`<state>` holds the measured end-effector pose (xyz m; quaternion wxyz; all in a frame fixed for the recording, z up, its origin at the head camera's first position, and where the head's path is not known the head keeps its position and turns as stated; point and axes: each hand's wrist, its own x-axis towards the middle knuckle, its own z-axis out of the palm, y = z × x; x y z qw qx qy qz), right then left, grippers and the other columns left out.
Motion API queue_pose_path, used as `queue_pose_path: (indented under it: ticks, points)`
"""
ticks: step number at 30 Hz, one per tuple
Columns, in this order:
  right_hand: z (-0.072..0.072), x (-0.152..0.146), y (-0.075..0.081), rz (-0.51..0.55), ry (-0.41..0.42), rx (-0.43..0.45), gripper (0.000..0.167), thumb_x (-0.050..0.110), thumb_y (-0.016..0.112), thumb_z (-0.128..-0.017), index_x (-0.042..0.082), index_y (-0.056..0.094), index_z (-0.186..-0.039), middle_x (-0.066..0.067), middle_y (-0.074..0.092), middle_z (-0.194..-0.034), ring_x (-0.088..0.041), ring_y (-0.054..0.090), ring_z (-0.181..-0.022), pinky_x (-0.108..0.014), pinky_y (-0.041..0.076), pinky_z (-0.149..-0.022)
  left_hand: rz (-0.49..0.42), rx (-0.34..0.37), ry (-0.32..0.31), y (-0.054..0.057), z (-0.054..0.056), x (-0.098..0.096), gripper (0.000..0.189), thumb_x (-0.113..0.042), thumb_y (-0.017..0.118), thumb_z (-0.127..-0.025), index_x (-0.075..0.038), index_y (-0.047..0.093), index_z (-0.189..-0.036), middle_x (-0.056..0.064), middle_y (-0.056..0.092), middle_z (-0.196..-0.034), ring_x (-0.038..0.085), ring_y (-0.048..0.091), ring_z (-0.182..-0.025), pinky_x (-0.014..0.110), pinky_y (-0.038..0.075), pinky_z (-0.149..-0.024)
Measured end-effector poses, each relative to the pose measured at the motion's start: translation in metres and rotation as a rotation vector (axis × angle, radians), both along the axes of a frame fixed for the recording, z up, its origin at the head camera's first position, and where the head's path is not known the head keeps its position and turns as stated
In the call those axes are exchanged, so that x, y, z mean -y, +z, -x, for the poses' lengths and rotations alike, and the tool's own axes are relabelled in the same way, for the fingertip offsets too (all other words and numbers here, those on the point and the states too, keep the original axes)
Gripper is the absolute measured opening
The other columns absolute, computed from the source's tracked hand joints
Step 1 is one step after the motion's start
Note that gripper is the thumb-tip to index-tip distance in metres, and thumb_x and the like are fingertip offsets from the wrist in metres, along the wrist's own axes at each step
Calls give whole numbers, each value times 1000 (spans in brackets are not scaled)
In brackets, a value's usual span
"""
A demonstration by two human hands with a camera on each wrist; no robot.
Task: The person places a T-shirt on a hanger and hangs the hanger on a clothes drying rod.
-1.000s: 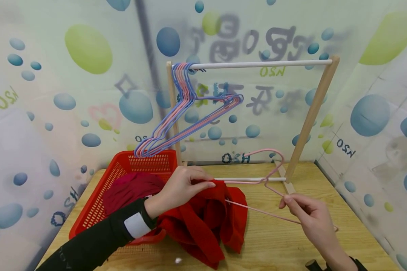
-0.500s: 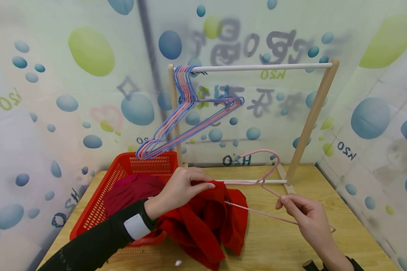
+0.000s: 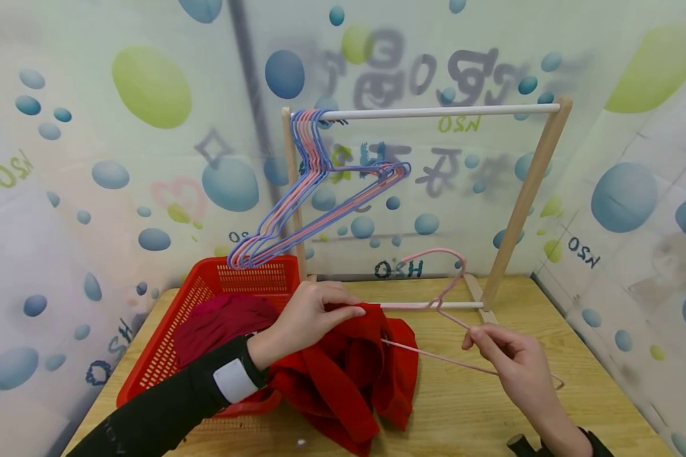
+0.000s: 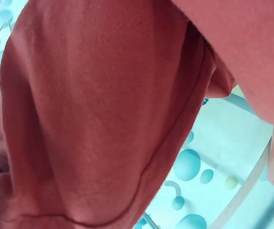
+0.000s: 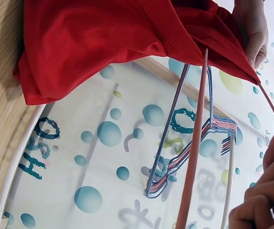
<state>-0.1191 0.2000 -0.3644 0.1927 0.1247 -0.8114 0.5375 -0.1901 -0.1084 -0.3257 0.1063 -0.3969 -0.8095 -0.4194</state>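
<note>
My left hand [image 3: 311, 317] pinches the top edge of a red garment [image 3: 349, 374], which hangs in folds over the table beside the basket. A pink wire clothes hanger [image 5: 194, 143] has its left end inside the garment's opening, hidden by the cloth. My right hand [image 3: 517, 365] pinches the hanger's shoulder wire between thumb and fingers, below the hook. The hook points up and to the left. In the left wrist view, red fabric [image 4: 89, 109] fills most of the picture and covers the left fingers.
A red plastic basket [image 3: 168, 333] holding dark red cloth [image 3: 223, 324] stands at the left. Behind is a wooden rack with a white rail [image 3: 434, 113]; several blue and pink hangers [image 3: 311, 143] hang at its left end. A dark cylindrical object [image 3: 520, 445] shows at the front right.
My right hand and the pink hanger have moved slightly left, sliding the hanger a little further into the red garment. The left hand keeps its grip in nearly the same place.
</note>
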Motion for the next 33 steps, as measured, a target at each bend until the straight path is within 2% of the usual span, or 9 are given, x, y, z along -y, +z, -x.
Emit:
queue_pose_path:
  ticks: [11, 33]
  points:
    - [1, 1, -3, 7, 11, -22, 22, 0, 53, -95, 7, 66, -79, 3, 34, -52, -13, 23, -40, -25, 23, -35, -13, -17, -13, 0, 2, -5, 12, -24, 69, -86, -16, 76, -92, -6, 70, -83, 2, 59, -71, 20, 49, -62]
    - [7, 6, -3, -18, 2, -67, 22, -1, 55, -93, 10, 67, -79, 5, 36, -52, -10, 24, -38, -23, 24, -36, -26, -14, -20, 1, 4, -12, 15, -25, 68, -86, -16, 76, -95, -5, 70, -84, 3, 57, -70, 19, 49, -61]
